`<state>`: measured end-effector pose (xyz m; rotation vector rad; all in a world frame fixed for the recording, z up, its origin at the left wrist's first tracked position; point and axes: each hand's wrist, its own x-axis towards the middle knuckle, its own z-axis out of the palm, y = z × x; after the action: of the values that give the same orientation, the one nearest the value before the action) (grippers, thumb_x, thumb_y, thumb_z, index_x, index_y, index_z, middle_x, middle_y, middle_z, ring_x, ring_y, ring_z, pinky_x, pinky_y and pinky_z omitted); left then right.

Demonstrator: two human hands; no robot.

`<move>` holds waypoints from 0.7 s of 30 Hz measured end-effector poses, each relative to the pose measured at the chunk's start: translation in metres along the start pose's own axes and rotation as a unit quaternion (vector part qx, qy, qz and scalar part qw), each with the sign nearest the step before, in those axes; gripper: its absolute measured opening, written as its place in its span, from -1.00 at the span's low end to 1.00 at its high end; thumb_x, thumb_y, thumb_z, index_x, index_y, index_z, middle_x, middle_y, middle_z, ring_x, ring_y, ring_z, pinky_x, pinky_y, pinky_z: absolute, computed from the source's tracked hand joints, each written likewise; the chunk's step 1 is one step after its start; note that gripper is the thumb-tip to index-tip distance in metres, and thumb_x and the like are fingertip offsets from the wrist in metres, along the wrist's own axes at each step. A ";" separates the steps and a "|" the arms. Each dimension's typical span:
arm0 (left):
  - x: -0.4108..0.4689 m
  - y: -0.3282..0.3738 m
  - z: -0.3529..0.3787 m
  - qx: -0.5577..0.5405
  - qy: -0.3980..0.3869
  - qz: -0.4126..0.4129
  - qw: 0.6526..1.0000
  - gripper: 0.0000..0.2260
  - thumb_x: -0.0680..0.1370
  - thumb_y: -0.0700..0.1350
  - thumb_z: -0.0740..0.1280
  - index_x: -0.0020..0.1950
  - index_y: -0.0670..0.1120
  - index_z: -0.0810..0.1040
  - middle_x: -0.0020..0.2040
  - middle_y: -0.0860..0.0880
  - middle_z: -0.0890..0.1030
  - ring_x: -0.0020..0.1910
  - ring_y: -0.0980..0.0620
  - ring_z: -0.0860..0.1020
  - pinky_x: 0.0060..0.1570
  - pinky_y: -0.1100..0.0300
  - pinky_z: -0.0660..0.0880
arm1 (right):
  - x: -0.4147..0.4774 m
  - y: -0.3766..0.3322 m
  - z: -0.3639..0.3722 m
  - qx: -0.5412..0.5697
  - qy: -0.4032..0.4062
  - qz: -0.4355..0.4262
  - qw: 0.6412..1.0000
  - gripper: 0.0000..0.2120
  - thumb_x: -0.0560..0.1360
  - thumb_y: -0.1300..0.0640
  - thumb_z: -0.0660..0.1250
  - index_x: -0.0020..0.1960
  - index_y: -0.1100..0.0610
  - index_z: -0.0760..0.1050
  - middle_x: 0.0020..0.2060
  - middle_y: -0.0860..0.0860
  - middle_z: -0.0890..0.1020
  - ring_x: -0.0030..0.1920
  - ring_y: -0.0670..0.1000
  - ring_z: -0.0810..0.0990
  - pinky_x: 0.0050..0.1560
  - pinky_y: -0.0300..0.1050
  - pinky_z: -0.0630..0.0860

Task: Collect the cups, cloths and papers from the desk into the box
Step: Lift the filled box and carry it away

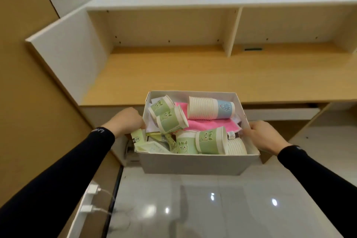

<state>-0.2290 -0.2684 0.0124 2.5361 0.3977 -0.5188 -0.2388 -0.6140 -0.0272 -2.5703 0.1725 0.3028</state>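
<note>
A white box (193,163) is held in the air in front of the wooden desk (193,75), above the floor. My left hand (126,120) grips its left wall and my right hand (264,136) grips its right wall. Inside lie several green paper cups (170,120), a stack of cups with a blue one (210,109) at its end, a pink cloth (210,124), and green papers (150,147) at the near left corner. One paper (137,135) hangs over the left wall.
The desk has a white hutch (173,4) with open compartments and a side panel (71,52) on the left. A drawer front (280,114) sits under the desk on the right. Two white chargers (90,197) are plugged in at the lower left. Glossy tiled floor (212,208) lies below.
</note>
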 end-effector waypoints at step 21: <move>0.236 -0.187 0.273 -0.042 0.015 -0.093 0.995 -0.66 0.54 -0.07 0.25 -0.42 -0.15 0.45 -0.40 -0.10 0.50 -0.35 -0.10 0.43 -0.33 0.15 0.29 | 0.166 0.127 0.321 -0.044 -0.070 0.035 0.996 -0.58 0.61 0.00 0.03 -0.24 0.24 0.45 -0.28 0.17 0.62 -0.25 0.18 0.53 -0.39 -0.12 0.31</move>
<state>-0.1672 -0.2196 -0.3862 2.4420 0.6571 -0.5204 -0.1597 -0.5613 -0.3977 -2.6215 0.2008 0.5269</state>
